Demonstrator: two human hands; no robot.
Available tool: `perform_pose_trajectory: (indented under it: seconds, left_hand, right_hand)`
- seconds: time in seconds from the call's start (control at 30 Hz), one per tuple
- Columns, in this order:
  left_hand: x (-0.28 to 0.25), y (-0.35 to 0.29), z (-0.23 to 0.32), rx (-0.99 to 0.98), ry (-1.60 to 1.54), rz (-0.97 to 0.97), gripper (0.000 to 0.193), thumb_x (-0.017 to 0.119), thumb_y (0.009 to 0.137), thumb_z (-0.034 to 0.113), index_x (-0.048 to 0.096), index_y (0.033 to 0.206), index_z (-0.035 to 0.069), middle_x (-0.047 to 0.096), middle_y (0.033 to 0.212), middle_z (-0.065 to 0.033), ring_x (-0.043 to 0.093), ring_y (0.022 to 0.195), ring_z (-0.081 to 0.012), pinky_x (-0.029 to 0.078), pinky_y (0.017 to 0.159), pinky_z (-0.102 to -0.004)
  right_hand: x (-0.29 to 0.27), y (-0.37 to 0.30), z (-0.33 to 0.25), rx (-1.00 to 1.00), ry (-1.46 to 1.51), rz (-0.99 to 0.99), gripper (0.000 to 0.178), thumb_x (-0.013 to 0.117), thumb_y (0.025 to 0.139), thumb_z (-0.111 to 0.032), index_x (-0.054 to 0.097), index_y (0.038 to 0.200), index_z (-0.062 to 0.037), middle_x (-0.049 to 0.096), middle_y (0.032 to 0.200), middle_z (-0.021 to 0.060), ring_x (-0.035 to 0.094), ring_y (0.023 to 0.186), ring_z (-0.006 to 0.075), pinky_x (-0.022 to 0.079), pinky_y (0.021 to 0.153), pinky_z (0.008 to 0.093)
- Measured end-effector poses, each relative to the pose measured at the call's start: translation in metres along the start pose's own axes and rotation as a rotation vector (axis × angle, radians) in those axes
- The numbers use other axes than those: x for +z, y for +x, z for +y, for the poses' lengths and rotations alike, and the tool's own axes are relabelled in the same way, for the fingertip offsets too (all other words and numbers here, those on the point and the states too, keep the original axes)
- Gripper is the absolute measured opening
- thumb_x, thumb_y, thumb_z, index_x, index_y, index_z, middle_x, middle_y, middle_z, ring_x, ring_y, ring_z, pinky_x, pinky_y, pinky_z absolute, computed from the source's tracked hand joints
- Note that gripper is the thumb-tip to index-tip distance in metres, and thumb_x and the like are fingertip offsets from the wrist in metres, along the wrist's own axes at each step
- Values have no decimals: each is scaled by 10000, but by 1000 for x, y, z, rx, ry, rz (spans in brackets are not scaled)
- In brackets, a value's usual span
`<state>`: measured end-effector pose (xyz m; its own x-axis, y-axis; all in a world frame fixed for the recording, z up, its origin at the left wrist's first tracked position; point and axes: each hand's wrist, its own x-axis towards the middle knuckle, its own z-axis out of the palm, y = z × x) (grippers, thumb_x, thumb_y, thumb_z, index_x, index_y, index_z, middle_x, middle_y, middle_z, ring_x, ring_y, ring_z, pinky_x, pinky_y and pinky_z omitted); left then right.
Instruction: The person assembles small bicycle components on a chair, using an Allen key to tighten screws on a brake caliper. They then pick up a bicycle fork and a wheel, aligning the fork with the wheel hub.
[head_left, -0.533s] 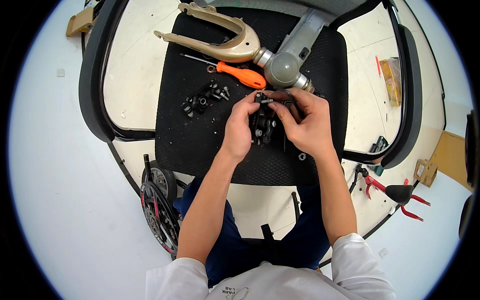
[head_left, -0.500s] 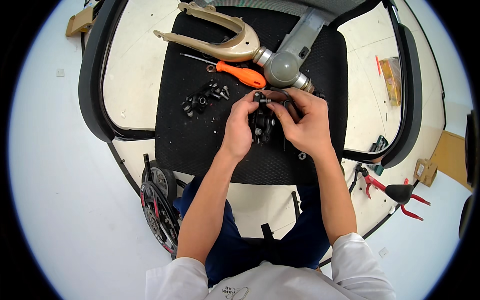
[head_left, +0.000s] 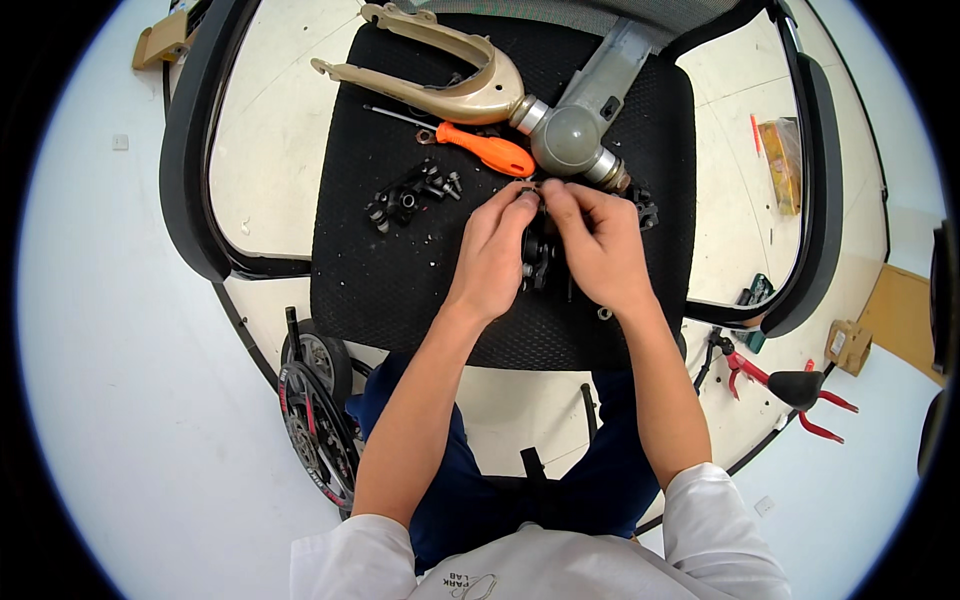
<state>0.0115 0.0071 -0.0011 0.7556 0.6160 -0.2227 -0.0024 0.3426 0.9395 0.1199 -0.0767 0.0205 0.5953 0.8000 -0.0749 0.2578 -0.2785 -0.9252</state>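
A black metal part with bolts, which looks like a bicycle brake caliper point(head_left: 540, 255), is held over the chair seat, mostly covered by my fingers. My left hand point(head_left: 490, 250) is closed round its left side, thumb near the top. My right hand point(head_left: 606, 245) is closed, with thumb and finger pinched together at the part's upper end; what lies between those fingertips is hidden. Beyond the hands lies an orange-handled screwdriver point(head_left: 490, 150). Loose black parts and bolts point(head_left: 408, 200) sit left of my left hand. A small nut point(head_left: 604, 313) rests below my right hand.
A beige fork point(head_left: 495, 85) joined to a grey metal tube piece point(head_left: 572, 140) lies across the far seat point(head_left: 400, 310). Another black part point(head_left: 646, 208) is right of my right hand. Armrests point(head_left: 185, 150) flank the seat. Wheels point(head_left: 312, 420) and a red-legged stand point(head_left: 755, 370) are on the floor.
Both hands have closed in over the upper end of the black part, covering the bolt seen there before. The black part at the right is now more visible.
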Motion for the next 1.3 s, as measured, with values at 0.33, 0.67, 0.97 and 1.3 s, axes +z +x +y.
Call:
perform_pose_trajectory:
  seconds: [0.33, 0.67, 0.97, 1.3]
  left_hand:
    - [2, 2, -8, 7, 33, 56, 318, 436, 997, 214, 610, 1081, -38, 603, 853, -32, 511, 796, -78, 428, 736, -243]
    - [4, 1, -6, 94, 211, 157, 312, 451, 989, 206, 593, 1102, -48, 618, 802, -95, 554, 724, -140, 466, 698, -300]
    - [-2, -3, -4, 417, 679, 198, 322, 539, 926, 130, 518, 1197, -44, 607, 997, -214, 637, 834, -350, 503, 720, -400]
    - [-11, -11, 3, 400, 711, 51, 409, 647, 886, 224, 533, 1192, -22, 612, 1057, -194, 649, 876, -341, 509, 736, -406]
  right_hand:
    - [-33, -8, -12, 529, 768, -399, 319, 405, 1024, -306, 419, 780, -102, 293, 545, -42, 184, 420, 47, 144, 374, 228]
    - [-24, -9, -10, 538, 799, -357, 323, 420, 1025, -317, 389, 770, -120, 267, 547, -52, 165, 413, 44, 122, 363, 226]
    - [-20, -10, -5, 780, 1138, -378, 312, 412, 1020, -306, 381, 753, -148, 246, 549, -60, 155, 403, 40, 116, 345, 213]
    - [-21, -26, 4, 787, 1180, -396, 359, 407, 1011, -298, 501, 773, -47, 509, 546, 76, 438, 353, 161, 382, 320, 252]
